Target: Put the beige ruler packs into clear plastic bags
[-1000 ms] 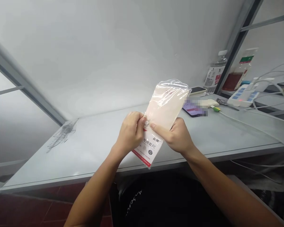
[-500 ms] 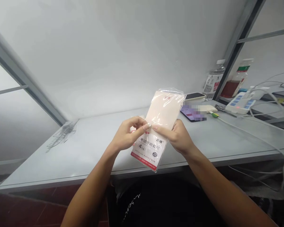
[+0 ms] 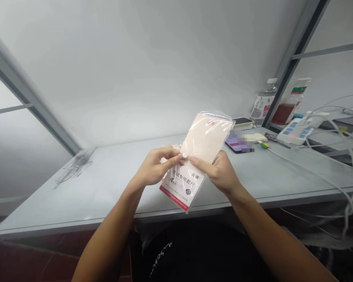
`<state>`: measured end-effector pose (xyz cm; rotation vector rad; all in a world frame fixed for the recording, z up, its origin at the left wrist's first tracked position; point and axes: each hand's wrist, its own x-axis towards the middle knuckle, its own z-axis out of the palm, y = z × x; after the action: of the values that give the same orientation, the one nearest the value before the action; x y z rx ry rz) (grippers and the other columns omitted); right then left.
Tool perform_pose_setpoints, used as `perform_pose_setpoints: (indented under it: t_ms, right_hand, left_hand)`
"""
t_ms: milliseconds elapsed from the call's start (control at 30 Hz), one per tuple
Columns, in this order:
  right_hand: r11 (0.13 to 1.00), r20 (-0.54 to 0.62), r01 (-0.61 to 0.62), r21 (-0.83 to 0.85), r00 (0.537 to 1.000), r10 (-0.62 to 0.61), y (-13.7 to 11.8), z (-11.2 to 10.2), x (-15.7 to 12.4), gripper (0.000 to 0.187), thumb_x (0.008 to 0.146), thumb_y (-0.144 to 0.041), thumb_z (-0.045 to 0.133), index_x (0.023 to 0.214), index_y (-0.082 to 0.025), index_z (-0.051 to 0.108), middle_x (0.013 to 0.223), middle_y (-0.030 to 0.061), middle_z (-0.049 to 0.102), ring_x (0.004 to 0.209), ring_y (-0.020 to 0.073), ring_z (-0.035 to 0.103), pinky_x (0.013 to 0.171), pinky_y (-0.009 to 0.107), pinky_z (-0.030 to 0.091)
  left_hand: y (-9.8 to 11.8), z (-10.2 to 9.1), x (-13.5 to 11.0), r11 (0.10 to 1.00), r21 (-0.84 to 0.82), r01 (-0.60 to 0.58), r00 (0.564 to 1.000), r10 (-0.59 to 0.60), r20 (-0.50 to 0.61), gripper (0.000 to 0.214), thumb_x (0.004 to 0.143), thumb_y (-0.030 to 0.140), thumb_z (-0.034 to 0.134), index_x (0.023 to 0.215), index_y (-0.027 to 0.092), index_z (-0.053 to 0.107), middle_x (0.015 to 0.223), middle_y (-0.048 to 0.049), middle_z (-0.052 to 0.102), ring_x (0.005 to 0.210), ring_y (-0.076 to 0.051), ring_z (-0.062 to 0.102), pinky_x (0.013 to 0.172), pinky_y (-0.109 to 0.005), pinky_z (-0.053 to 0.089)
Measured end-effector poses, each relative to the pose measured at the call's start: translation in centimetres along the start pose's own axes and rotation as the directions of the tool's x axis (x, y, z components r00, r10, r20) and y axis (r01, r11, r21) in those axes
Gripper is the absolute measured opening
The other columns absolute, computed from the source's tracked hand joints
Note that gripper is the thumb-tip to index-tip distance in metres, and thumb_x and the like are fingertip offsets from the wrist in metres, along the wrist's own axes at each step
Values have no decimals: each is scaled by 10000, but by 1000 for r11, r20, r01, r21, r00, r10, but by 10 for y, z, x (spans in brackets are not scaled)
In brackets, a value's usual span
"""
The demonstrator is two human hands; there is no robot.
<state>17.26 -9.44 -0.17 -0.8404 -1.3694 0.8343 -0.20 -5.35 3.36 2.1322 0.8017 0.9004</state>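
Note:
A clear plastic ruler-set pouch (image 3: 207, 135) tilts above the front of the desk. Its upper part is pale pink; the lower part is white with Chinese print and a red bottom strip. A white snap button (image 3: 184, 156) sits near its middle. My left hand (image 3: 157, 166) is closed on the pouch's left side, thumb and forefinger pinched at the button. On the right edge, my right hand (image 3: 220, 172) grips the pouch, its thumb lying across the front beside the button and its other fingers hidden behind. What the pouch contains cannot be made out.
Behind the pouch to the right lie a lit phone (image 3: 239, 143) and another phone (image 3: 242, 122). A water bottle (image 3: 264, 103), a bottle of dark red liquid (image 3: 290, 103), a power strip (image 3: 295, 131) and tangled white cables (image 3: 317, 166) fill the desk's right end.
The pouch has tilted a little more, its top shifting right and its bottom left. My left fingertips have drawn slightly left, leaving the snap button more exposed.

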Motion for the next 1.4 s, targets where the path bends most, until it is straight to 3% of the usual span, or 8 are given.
perform_pose_setpoints:
  t_ms: [433, 633, 833, 900, 1000, 1067, 1200, 1400]
  right_hand:
    - [999, -57, -29, -43, 998, 26, -2, 0, -3, 180, 757, -308, 643, 861, -171, 695, 871, 64, 713, 813, 247, 662, 649, 324, 536]
    - [995, 93, -95, -6, 991, 95, 3, -9, 17, 281, 757, -337, 634, 978, -167, 668, 965, 74, 695, 890, 247, 642, 732, 338, 512]
    - [957, 542, -290, -22, 800, 255, 8, -35, 76, 345, 726, -346, 655, 1005, -141, 653, 969, 96, 686, 877, 240, 638, 748, 347, 488]
    - [942, 594, -334, -20, 754, 280, 12, -39, 90, 363, 687, -314, 688, 1002, -139, 646, 952, 96, 688, 845, 236, 646, 732, 344, 490]
    - [945, 523, -317, 77, 820, 232, 23, -40, 99, 383, 651, -289, 710, 995, -136, 637, 985, 97, 680, 867, 234, 641, 757, 339, 485]
    - [943, 435, -305, 134, 873, 220, 31, -38, 98, 371, 628, -295, 727, 945, -122, 642, 941, 99, 688, 821, 230, 648, 719, 325, 492]
    - [924, 217, -326, 202, 935, 282, 47, -29, 92, 396, 621, -305, 749, 957, -153, 605, 810, 67, 700, 721, 201, 651, 634, 297, 506]
    - [943, 155, -250, 219, 963, 220, 58, -12, 88, 341, 684, -386, 699, 919, -163, 592, 798, 59, 696, 688, 187, 650, 652, 314, 523]
  left_hand:
    - [9, 10, -3, 989, 146, -13, 995, 27, -93, 240, 849, 347, 471, 747, 166, 591, 780, -24, 626, 734, -121, 566, 652, -231, 439]
    - [3, 13, -1, 964, 265, 11, 980, 43, -196, 244, 840, 357, 471, 744, 182, 612, 730, -10, 615, 681, -112, 541, 623, -227, 434]
    - [-9, -11, 15, 970, 168, 178, 893, -87, -442, 396, 815, 490, 467, 1096, 225, 557, 1077, -58, 602, 821, -141, 564, 652, -247, 466]
    - [-13, -18, 24, 964, 126, 235, 902, -168, -398, 512, 742, 504, 565, 1180, 246, 503, 1181, -73, 556, 894, -164, 570, 662, -254, 474]
    - [-20, -19, 39, 948, -8, 317, 948, -317, -15, 417, 701, 497, 606, 962, 171, 611, 936, -88, 648, 788, -175, 608, 616, -262, 479]
    - [-28, -15, 45, 943, -126, 308, 950, -299, 89, 343, 710, 482, 604, 800, 151, 604, 727, -52, 637, 667, -148, 603, 567, -250, 470]
    - [-49, -3, 49, 927, -292, 235, 954, -278, -113, 332, 730, 468, 597, 768, 140, 566, 625, -14, 578, 533, -100, 554, 507, -226, 456]
    - [-67, 4, 47, 907, -394, 150, 875, -307, -375, 449, 780, 379, 547, 1174, 231, 390, 812, -7, 607, 483, -69, 548, 499, -231, 479]
